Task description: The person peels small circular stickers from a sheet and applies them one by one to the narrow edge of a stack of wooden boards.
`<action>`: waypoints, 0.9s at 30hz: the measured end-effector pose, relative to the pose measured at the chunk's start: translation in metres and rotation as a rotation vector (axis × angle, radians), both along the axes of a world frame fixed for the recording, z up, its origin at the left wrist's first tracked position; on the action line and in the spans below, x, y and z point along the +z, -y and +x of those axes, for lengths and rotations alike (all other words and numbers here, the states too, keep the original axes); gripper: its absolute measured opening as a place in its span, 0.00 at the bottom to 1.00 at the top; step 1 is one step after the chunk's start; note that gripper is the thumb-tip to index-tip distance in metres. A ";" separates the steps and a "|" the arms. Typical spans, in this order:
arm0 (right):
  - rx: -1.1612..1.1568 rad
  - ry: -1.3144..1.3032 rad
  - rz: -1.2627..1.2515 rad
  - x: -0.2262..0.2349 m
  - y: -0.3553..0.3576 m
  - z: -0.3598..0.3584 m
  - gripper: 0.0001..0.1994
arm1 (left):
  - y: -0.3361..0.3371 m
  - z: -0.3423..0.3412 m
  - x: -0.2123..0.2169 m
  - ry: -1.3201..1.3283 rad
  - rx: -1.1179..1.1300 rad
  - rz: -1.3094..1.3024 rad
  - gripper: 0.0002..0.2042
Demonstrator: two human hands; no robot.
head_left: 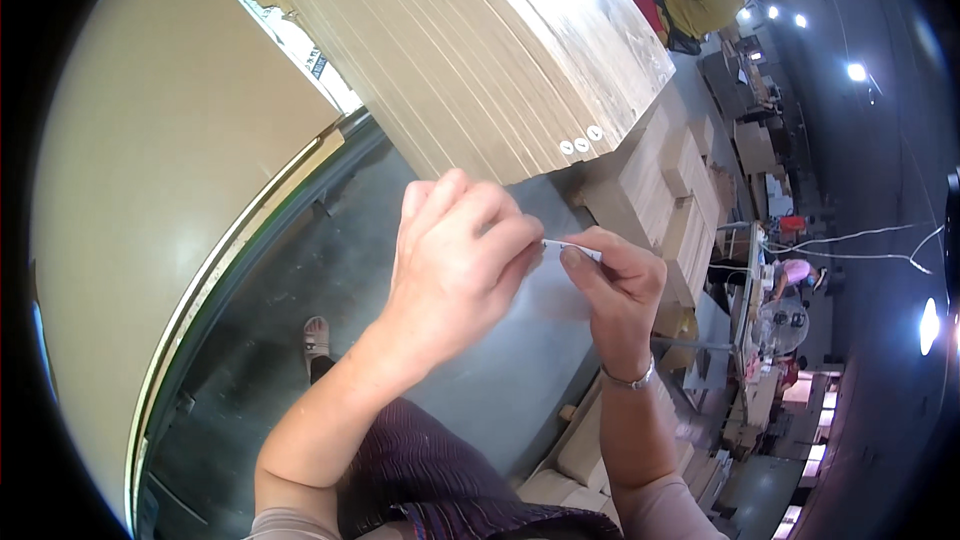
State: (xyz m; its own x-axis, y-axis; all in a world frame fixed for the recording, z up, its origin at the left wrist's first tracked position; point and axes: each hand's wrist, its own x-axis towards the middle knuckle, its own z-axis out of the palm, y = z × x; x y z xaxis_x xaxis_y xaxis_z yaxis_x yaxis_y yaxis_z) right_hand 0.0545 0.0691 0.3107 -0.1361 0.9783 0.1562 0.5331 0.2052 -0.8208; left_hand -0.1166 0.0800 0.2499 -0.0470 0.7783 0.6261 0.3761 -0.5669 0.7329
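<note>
White strip (pixel 586 252) partly hidden (kind unclear), panel stack (pixel 420 50) cropped above

Board stack (pixel 440 50) blocks way ahead; tan panel (pixel 170 110) bars left; room over grey floor (pixel 270 250) beside left fingers (pixel 510 238)

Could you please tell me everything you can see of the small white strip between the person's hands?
The white strip is short, thin and narrow, apparently paper or plastic, with tiny dark marks. It lies nearly level in the picture, its right end slightly lower. The right hand pinches it between thumb and fingers, partly hiding it. Its left end meets the fingertips of the left hand in view; whether they grip it is unclear.
</note>
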 end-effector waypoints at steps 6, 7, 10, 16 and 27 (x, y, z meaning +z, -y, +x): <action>0.009 0.157 0.063 0.002 -0.003 -0.014 0.05 | -0.012 -0.009 0.001 -0.142 -0.017 0.073 0.08; 0.021 0.218 0.079 0.003 -0.003 -0.017 0.05 | -0.014 -0.011 0.000 -0.161 -0.027 0.091 0.09; 0.032 0.279 0.111 0.003 -0.003 -0.021 0.05 | -0.018 -0.018 0.002 -0.198 -0.076 0.117 0.11; 0.009 0.301 0.107 -0.002 0.001 -0.026 0.05 | -0.024 -0.024 -0.003 -0.251 -0.172 0.141 0.11; -0.164 0.097 -0.107 -0.017 -0.002 -0.025 0.05 | -0.036 -0.016 -0.026 -0.172 -0.215 0.183 0.11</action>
State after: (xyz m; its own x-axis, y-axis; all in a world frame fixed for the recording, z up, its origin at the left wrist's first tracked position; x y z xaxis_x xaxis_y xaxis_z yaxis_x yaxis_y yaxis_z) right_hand 0.0292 0.0706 0.2942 0.0173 0.9989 0.0440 0.6296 0.0234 -0.7766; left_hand -0.1331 0.1158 0.2237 0.2245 0.6332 0.7407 0.3430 -0.7628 0.5481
